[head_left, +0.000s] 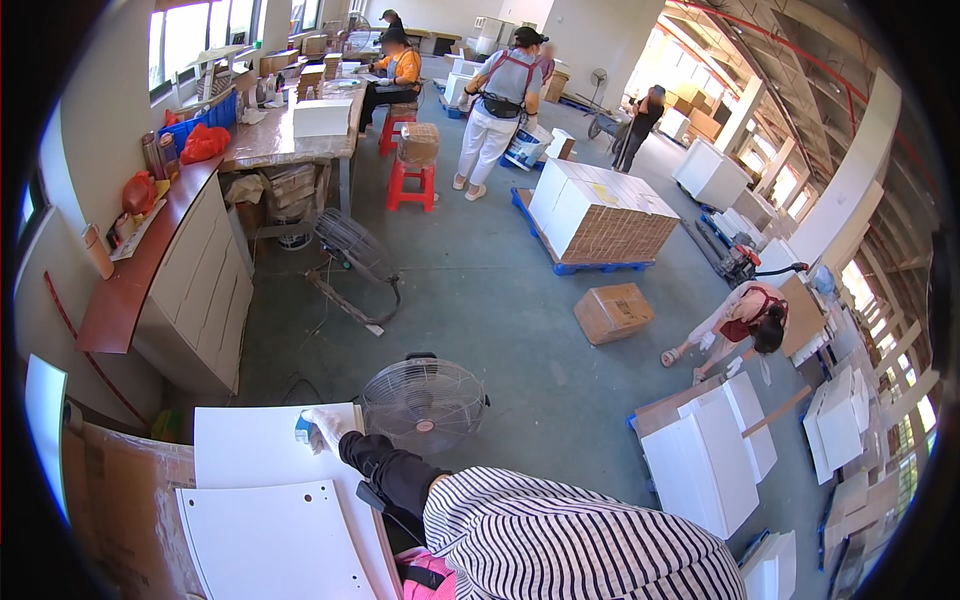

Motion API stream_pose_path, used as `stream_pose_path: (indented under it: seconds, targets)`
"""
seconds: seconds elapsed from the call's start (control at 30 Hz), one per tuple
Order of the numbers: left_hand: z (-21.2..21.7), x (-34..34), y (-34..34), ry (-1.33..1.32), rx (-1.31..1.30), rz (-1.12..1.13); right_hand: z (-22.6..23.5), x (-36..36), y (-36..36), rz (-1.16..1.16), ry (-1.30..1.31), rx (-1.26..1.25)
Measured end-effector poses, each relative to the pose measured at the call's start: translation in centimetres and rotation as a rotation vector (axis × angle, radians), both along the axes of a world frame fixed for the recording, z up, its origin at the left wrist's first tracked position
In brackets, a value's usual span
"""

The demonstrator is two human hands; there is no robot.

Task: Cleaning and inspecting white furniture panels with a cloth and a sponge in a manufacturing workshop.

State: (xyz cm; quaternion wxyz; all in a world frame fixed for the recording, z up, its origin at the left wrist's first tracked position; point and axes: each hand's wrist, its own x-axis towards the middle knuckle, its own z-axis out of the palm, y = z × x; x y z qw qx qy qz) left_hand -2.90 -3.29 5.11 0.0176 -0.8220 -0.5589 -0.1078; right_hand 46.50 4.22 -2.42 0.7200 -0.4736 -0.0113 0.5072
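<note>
gloved left hand [322, 428] at far edge of white panel [262, 446], fingers curled round a small blue thing [302, 430], w/ dark sleeve behind. grip looks closed, what the blue thing is can't tell. right hand not seen. second white panel [270, 540] w/ small holes lies nearer, overlapping the first. floor fan [424, 405] just right of hand. cardboard box [613, 312] well apart on floor.
</note>
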Motion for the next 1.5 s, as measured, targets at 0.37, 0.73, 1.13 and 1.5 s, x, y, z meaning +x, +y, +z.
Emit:
stream_pose_path:
  seconds: [0.37,0.73,1.13,1.5]
  targets:
    - [-0.5,-0.4,0.0,0.007,-0.014,0.003,0.9,-0.1,-0.4,0.001,-0.006,-0.002]
    - [-0.2,-0.3,-0.1,0.01,-0.038,0.015,1.0,0.0,-0.4,0.004,-0.053,-0.045]
    - [-1.6,-1.0,0.1,0.011,0.016,-0.002,1.9,0.1,-0.5,0.032,-0.005,-0.074]
    - [-1.2,-0.9,0.0,0.004,0.019,-0.005,2.1,0.0,-0.4,0.037,-0.013,-0.072]
